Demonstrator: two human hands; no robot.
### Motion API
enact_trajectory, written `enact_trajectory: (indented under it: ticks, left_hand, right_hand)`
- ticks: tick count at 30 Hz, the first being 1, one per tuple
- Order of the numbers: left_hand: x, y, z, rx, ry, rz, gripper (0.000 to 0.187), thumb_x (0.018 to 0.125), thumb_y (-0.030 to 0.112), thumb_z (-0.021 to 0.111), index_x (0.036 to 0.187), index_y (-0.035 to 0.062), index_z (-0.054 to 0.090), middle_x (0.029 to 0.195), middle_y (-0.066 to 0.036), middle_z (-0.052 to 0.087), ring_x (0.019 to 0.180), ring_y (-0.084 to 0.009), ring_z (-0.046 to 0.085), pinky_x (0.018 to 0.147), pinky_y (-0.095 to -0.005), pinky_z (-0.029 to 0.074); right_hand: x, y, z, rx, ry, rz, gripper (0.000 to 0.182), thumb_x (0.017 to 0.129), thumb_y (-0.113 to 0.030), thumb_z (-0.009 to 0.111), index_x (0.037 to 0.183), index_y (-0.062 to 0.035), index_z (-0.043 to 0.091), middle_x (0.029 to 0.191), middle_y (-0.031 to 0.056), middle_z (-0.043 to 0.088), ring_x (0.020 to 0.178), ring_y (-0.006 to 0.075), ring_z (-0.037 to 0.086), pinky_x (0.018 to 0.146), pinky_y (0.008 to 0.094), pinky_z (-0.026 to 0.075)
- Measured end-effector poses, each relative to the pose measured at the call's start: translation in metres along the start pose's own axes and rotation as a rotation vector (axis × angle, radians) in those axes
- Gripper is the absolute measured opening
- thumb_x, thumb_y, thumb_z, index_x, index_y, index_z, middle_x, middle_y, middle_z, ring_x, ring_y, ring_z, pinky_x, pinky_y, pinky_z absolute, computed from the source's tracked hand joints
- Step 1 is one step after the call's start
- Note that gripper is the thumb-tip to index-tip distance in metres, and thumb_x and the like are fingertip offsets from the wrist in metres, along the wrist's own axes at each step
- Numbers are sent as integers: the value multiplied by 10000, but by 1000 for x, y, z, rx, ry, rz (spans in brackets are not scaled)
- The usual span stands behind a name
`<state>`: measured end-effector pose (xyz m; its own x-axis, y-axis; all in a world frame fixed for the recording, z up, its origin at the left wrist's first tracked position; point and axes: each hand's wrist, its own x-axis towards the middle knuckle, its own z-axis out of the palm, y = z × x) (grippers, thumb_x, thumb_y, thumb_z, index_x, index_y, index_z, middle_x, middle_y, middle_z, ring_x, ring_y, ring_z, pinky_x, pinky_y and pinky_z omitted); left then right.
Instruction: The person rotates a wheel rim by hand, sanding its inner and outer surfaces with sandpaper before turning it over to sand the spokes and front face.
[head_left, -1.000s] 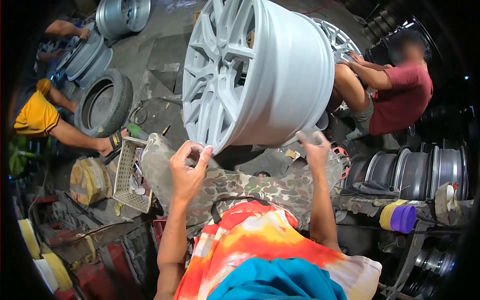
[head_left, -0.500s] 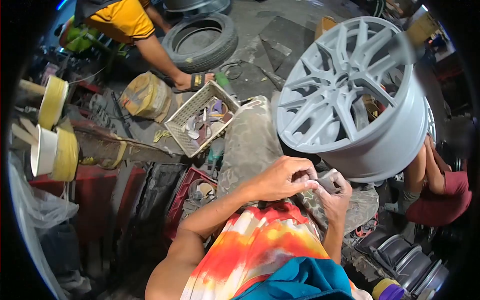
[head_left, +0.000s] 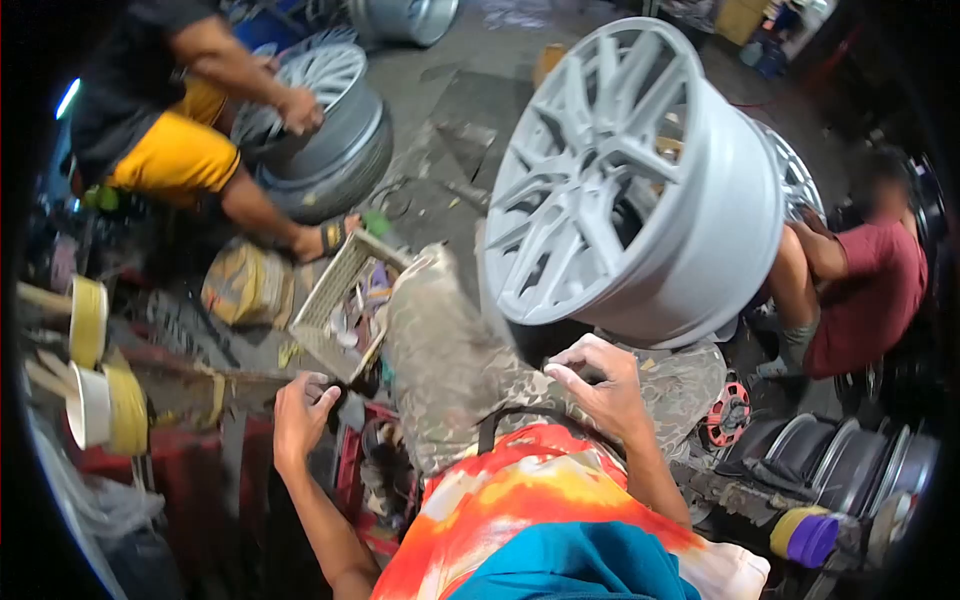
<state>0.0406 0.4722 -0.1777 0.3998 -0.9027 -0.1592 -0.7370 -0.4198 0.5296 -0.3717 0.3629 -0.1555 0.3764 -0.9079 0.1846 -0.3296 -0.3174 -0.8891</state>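
My right hand [head_left: 605,388] is curled above my camouflage-clad leg, thumb and fingers closed on what looks like a small dark grey piece of sandpaper [head_left: 591,374], mostly hidden by the fingers. Out to the left, my left hand [head_left: 303,415] has its fingers loosely bent and the thumb a little apart, with nothing visible in it. It is close to the beige plastic basket [head_left: 318,312], which contains sandpaper scraps and small tools. A large grey alloy wheel [head_left: 600,170] stands tilted in front of me, just beyond my right hand and touching neither hand.
At the upper left, a person in yellow shorts [head_left: 180,155] handles another wheel [head_left: 335,130] on a tyre. A person in a red shirt [head_left: 870,290] sits at right by a further wheel. Tape rolls [head_left: 88,320], a taped bundle [head_left: 243,285] and several rims [head_left: 845,460] lie around.
My hands have separated: the left has swung away to the left toward the basket, the right stays over my leg. The view has shifted, and the person in yellow shorts now has a wheel on the tyre.
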Motion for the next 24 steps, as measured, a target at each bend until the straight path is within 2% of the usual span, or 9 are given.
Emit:
enact_trajectory:
  ticks: [3,5,9,12,14,17,19,21,24]
  left_hand:
    - [15,69,-12,-250,232,278,155,952,101,648,935,-52,668,856,-56,640,809,-127,594,767,-275,478]
    - [31,103,-5,-390,377,471,196,976,120,618,902,-56,663,867,-72,653,850,-142,601,798,-281,471]
    - [48,148,50,-507,197,820,174,925,155,657,851,0,685,848,-107,689,805,-213,663,768,-344,510]
    - [45,169,53,-404,226,880,314,976,274,588,880,-3,701,881,-109,708,845,-233,683,797,-343,518]
    - [49,172,49,-753,405,828,501,1007,434,493,914,-5,716,931,-119,721,887,-251,695,823,-335,523]
    - [51,167,49,-586,485,843,720,1053,555,303,1166,-62,656,1126,-164,682,1027,-267,657,949,-373,481]
    - [31,185,87,-767,36,364,760,1053,561,249,1228,-81,615,1194,-177,668,1111,-280,632,1049,-407,419]
    - [47,169,162,-855,203,778,740,1040,557,283,1134,-70,664,1153,-214,673,1097,-334,638,1056,-439,397]
    - [36,184,147,-704,-15,787,753,1045,549,247,1117,-70,669,1199,-199,669,1201,-340,588,1093,-448,361]
  right_hand:
    - [-11,17,-10,317,202,151,97,896,-74,729,940,11,712,856,45,686,778,106,645,719,257,517]
    - [-26,32,-8,593,-15,257,180,979,-133,655,1019,37,701,928,34,703,859,99,649,799,234,524]
    - [-55,87,35,835,-108,732,318,1001,-261,643,1110,34,695,991,81,718,877,118,667,810,253,543]
    - [-41,77,66,781,-190,566,400,1025,-268,597,1272,47,614,1162,127,687,1053,163,661,936,294,531]
    - [-13,49,84,855,-176,394,478,1031,-301,579,1356,47,540,1271,145,631,1145,185,625,993,315,504]
    - [41,29,109,1153,-93,289,709,1019,-508,519,1488,7,382,1362,147,579,1160,218,630,1005,358,497]
    - [78,19,137,1435,-93,533,880,972,-667,462,1540,-17,293,1396,170,543,1223,269,594,1019,391,482]
    - [79,7,147,1348,-133,511,867,942,-706,471,1521,-80,313,1417,182,524,1232,283,587,1007,390,476]
    - [66,51,151,1233,-213,411,847,950,-713,436,1536,-119,289,1342,140,581,1228,265,581,994,410,478]
